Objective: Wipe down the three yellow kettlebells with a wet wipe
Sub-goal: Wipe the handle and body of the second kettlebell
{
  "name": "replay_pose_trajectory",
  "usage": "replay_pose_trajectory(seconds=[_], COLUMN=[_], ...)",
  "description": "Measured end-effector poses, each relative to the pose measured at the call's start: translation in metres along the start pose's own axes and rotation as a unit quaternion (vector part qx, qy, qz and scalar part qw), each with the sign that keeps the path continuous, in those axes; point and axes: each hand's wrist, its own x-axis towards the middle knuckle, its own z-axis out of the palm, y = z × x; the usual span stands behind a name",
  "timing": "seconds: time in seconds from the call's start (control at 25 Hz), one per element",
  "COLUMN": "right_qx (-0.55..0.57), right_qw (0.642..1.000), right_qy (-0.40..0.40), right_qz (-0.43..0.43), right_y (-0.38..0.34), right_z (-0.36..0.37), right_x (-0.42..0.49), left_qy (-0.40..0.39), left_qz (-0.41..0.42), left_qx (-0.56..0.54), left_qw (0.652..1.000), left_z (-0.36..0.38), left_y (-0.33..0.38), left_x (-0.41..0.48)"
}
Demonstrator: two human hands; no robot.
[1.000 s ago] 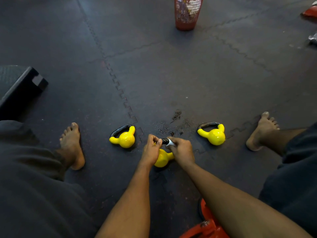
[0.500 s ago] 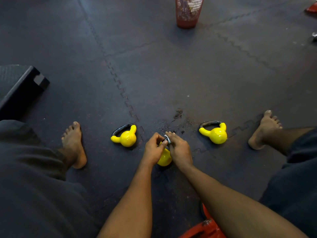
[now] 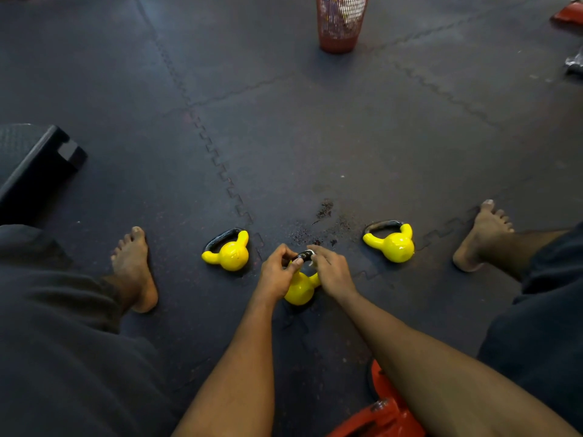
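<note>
The left hand (image 3: 277,275) has its fingers curled round the black handle (image 3: 304,256) of the middle kettlebell (image 3: 299,290) and steadies it. The right hand (image 3: 331,272) grips the wet wipe (image 3: 311,259), of which only a small white scrap shows, and presses it against the same handle. Compared with 1 second ago, the 2 hands have drawn closer together just below the centre of the frame. Less of the handle shows between them, and the right fingers now reach further over its top. This suggests the wipe is being worked along the grip towards the left hand. The yellow body sits on the floor mat (image 3: 284,137), partly covered by both hands. It has hardly shifted, so the cleaning looks confined to the handle for now. To the left in the frame, the left-side kettlebell (image 3: 230,253) lies tilted on the mat. To the right, the right-side kettlebell (image 3: 394,246) lies the same way. Both are well apart from the hands and in the same spots as before. Whether either has been wiped cannot be told. A bare foot (image 3: 135,272) rests at the left and another foot (image 3: 482,238) at the right. A red mesh basket (image 3: 340,23) stands at the top centre, a black bench (image 3: 34,165) juts in from the left edge, and a red object (image 3: 381,414) shows at the bottom.
</note>
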Motion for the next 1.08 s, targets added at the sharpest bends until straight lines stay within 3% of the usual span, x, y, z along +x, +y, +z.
replay_pose_trajectory(seconds=[0.16,0.36,0.76,0.88,1.08], right_qx=[-0.031,-0.057,-0.017,-0.126,-0.091], right_qw=[0.996,0.996,0.983,0.976,0.996], right_qy=[0.002,0.042,-0.112,-0.136,0.004], right_qz=[-0.079,0.059,0.146,0.118,0.018], right_y=[0.009,0.025,-0.019,-0.029,-0.008], right_z=[0.010,-0.012,-0.012,-0.001,0.016], right_x=[-0.012,-0.009,0.016,0.026,0.004], left_qy=[-0.008,-0.056,-0.031,-0.027,-0.001], left_qz=[0.010,0.004,0.005,0.003,0.000], left_qx=[-0.001,0.006,-0.036,-0.039,-0.037], left_qw=[1.000,0.998,0.999,0.999,0.999], left_z=[-0.002,0.002,-0.007,-0.006,-0.003], left_y=[0.001,0.003,-0.007,-0.007,-0.004], left_x=[-0.002,-0.002,-0.003,-0.006,-0.006])
